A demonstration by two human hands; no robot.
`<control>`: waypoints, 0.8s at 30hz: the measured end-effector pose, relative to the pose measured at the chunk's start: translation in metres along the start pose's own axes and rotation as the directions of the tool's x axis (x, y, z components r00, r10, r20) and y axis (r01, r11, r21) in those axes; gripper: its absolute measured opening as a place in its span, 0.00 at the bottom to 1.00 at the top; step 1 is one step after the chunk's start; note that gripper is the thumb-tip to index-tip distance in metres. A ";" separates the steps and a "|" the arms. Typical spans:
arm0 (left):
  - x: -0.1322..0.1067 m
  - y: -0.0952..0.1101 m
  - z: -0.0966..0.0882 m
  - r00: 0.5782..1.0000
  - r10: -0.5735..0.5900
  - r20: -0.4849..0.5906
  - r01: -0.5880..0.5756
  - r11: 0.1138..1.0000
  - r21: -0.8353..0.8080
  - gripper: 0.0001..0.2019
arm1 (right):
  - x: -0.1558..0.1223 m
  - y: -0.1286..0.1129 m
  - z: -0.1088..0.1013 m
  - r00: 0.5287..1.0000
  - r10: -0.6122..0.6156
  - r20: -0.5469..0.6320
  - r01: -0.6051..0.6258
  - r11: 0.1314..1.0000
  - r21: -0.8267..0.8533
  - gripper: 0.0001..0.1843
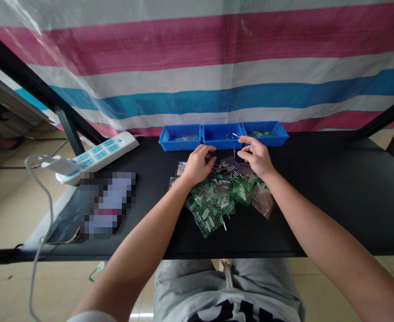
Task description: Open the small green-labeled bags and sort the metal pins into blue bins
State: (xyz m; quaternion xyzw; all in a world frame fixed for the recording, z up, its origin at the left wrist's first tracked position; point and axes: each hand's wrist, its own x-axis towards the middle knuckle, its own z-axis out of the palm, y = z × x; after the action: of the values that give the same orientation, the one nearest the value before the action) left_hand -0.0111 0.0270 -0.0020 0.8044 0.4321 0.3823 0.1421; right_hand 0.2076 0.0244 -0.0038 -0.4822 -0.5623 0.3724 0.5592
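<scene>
A heap of small clear bags with green parts lies on the black table, with loose metal pins at its far side. My left hand rests over the pile's left end, fingers curled, tips by the pins. My right hand hovers at the pile's right end, thumb and fingers pinched together; what they hold is too small to make out. Three blue trays stand behind: left, middle, right.
A white power strip with a plugged-in adapter and grey cable lies at the table's left. A blurred flat object sits near the left front. A striped tarp hangs behind. Black frame posts stand at both sides.
</scene>
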 end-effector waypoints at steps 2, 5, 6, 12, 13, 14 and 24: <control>-0.001 0.001 0.000 1.000 0.014 0.027 -0.014 1.000 -0.004 0.12 | 0.003 0.006 -0.002 1.000 0.026 -0.011 -0.026 1.000 -0.009 0.29; -0.001 0.002 0.000 0.998 0.012 0.069 -0.011 1.000 -0.011 0.11 | 0.005 0.012 -0.004 0.999 0.037 -0.010 -0.037 0.999 -0.019 0.32; -0.001 0.003 0.000 0.997 0.008 0.081 -0.007 1.000 -0.011 0.11 | 0.006 0.013 -0.005 1.000 0.030 -0.006 -0.030 0.999 -0.023 0.32; -0.001 0.002 0.001 0.992 -0.004 0.128 0.002 1.000 0.011 0.10 | 0.006 0.014 -0.005 1.000 -0.003 0.016 0.003 1.000 -0.023 0.26; 0.000 0.002 0.001 0.990 -0.004 0.138 0.001 1.000 0.022 0.10 | 0.005 0.013 -0.004 1.000 0.000 0.021 0.001 1.000 -0.027 0.25; 0.000 0.002 0.000 0.988 -0.006 0.151 0.000 0.999 0.036 0.10 | 0.004 0.012 -0.004 1.000 -0.002 0.026 0.003 0.999 -0.037 0.23; 0.001 0.008 -0.001 0.952 -0.051 0.302 -0.021 0.973 0.228 0.13 | -0.008 -0.002 0.004 0.926 -0.240 0.291 0.371 0.718 -0.589 0.03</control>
State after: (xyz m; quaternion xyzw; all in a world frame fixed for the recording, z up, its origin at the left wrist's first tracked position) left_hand -0.0070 0.0234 0.0040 0.8615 0.4520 0.1997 0.1168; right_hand 0.2027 0.0172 -0.0048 -0.5035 -0.7780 0.1078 0.3599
